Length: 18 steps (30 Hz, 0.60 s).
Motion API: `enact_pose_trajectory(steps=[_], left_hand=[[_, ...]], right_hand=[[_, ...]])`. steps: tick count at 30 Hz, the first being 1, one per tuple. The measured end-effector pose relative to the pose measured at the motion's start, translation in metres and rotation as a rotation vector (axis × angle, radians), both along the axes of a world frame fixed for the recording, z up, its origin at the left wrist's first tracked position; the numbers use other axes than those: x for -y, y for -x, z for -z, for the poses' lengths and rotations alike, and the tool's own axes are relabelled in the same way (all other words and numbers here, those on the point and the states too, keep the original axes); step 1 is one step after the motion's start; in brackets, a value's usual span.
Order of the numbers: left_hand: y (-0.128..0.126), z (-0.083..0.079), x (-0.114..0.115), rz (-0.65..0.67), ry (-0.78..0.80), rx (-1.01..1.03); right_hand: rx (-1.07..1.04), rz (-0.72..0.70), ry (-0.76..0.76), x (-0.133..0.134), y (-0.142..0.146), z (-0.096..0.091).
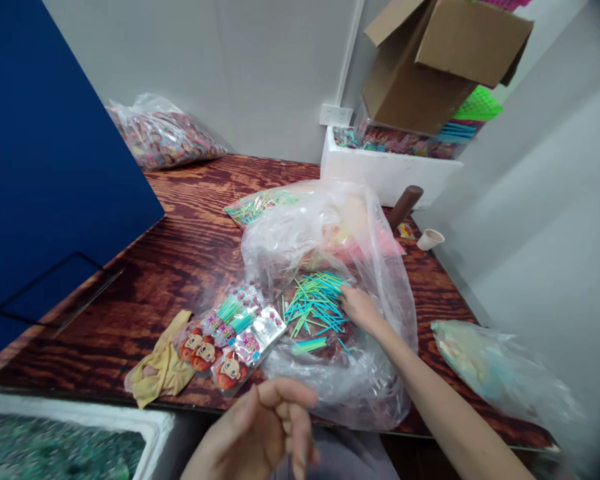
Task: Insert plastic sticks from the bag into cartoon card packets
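Observation:
A loose pile of thin green and blue plastic sticks [315, 303] lies on a large clear plastic bag [380, 393]. My right hand [361, 308] reaches to the pile's right edge, its fingers drawn together on some sticks; the fingertips are partly hidden. A small aligned bunch of sticks [309, 345] rests just below the pile. In front of the table edge, my left hand [267, 427] is raised with curved, parted fingers and nothing visible in it. Printed pouches [230, 370] with a red-haired cartoon character lie left of the pile, some with sticks showing through.
A yellow cloth glove [163, 373] lies left of the pouches. Behind the pile is a bag of sticks [260, 205]. A white foam box [380, 173], a cardboard box [420, 80], a brown cylinder [405, 207] and a paper cup [430, 239] stand at back right. A blue panel [55, 167] borders the left.

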<state>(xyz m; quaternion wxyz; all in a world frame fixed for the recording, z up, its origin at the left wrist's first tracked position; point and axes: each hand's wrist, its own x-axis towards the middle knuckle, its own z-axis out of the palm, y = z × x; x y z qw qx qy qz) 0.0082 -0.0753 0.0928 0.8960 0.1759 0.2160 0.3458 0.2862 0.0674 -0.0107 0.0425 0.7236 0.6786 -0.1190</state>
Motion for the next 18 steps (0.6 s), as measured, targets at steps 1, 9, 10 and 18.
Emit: enact_pose_trajectory(steps=[1,9,10,18], left_hand=[[0.003,0.007,-0.004,-0.042,0.020,-0.033],[0.028,0.053,-0.013,-0.292,0.173,-0.245],[0.028,0.055,-0.013,-0.297,0.182,-0.245],[0.012,0.070,-0.022,-0.282,-0.004,-0.367]], right_hand=[[-0.007,0.008,-0.002,0.000,0.000,-0.002],[-0.119,0.040,-0.047,0.011,0.001,-0.002],[-0.137,0.047,-0.057,0.012,0.002,-0.002],[-0.995,0.172,0.158,0.035,0.013,-0.006]])
